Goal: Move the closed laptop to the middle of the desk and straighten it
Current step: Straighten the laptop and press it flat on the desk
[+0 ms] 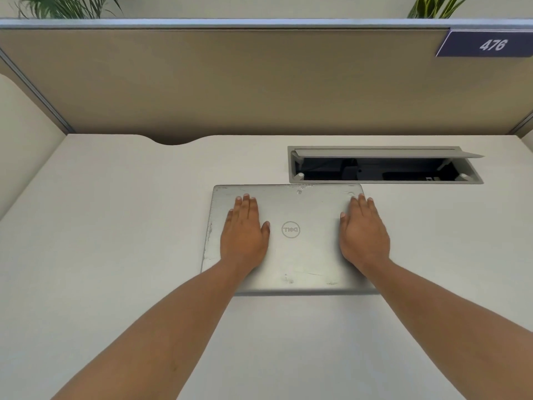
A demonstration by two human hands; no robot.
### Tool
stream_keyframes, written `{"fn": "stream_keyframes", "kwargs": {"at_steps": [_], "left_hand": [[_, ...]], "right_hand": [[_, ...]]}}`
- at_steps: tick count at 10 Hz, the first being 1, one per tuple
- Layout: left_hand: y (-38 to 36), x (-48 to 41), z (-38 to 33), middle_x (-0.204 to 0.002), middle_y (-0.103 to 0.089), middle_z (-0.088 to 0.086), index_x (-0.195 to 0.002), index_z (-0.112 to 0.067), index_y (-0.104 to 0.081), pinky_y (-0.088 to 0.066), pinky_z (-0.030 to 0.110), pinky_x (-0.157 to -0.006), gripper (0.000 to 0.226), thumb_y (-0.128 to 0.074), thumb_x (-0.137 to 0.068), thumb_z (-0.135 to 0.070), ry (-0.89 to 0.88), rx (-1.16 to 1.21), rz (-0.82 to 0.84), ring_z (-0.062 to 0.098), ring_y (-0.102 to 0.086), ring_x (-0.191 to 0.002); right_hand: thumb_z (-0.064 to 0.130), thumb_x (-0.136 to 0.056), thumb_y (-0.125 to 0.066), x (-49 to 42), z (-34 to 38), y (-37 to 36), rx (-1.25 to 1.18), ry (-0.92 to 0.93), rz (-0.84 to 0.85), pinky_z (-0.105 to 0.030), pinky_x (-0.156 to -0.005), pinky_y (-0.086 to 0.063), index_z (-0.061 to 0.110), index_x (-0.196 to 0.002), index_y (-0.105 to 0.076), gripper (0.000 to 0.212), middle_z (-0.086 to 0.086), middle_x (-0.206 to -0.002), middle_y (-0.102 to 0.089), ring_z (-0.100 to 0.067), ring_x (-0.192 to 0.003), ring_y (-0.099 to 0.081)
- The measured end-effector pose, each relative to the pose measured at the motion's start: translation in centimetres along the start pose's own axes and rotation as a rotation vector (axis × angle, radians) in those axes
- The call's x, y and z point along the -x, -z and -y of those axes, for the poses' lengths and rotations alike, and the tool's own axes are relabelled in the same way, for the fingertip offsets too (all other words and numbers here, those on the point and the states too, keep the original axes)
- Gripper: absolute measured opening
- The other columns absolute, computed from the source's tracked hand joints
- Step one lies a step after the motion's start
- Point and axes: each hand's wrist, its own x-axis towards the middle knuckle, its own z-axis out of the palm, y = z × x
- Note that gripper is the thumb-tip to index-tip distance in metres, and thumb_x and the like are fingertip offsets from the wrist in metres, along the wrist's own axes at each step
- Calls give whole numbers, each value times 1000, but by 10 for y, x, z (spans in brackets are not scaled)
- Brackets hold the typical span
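A closed silver laptop (300,255) with a round logo on its lid lies flat on the white desk (115,226), near the middle and slightly right of centre. Its edges run about parallel to the desk's back edge. My left hand (243,235) rests palm down on the left half of the lid, fingers together and pointing away from me. On the right half, over the lid's right edge, my right hand (363,232) lies flat in the same way. Neither hand grips the laptop; both press on its top.
Just behind the laptop, an open cable tray (383,168) is sunk into the desk with its flap raised. A beige partition (230,82) closes the back, with a curved cutout (173,140) at the desk's rear edge. A number plate (490,44) hangs at top right.
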Motion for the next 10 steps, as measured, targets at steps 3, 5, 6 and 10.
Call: {"fn": "stream_keyframes", "kwargs": {"at_steps": [3, 5, 6, 10], "left_hand": [[-11, -4, -9, -166, -7, 4, -155, -11, -11, -1, 35, -123, 59, -23, -102, -34, -73, 23, 33, 19, 0, -152], [-17, -2, -9, -166, -5, 5, -155, -10, -10, -1, 34, -123, 56, -21, -103, -28, -84, 12, 62, 19, 1, -152], [-18, -2, -9, -166, -3, 5, -155, -10, -9, -1, 34, -123, 55, -19, -104, -25, -73, 18, 93, 19, 2, -152], [-7, -4, -9, -166, 0, 7, -155, -8, -6, 1, 33, -123, 55, -17, -103, -21, -64, 16, 18, 20, 4, -152]], "right_hand": [[25, -103, -26, -1, 29, -15, -34, 286, 114, -28, -118, -6, 7, -153, -19, 54, -7, -163, -15, -20, -150, -6], [29, -103, -21, -1, 33, -20, 37, 283, 185, -33, -121, -6, 9, -154, -13, 55, -6, -164, -9, -20, -150, -3], [29, -103, -21, -2, 33, -20, 44, 280, 205, -34, -121, -5, 10, -154, -12, 55, -5, -164, -9, -19, -150, -4], [24, -103, -22, -4, 36, -3, -47, 297, 153, -31, -121, -3, 8, -154, -14, 54, -7, -164, -9, -18, -150, -4]]}}
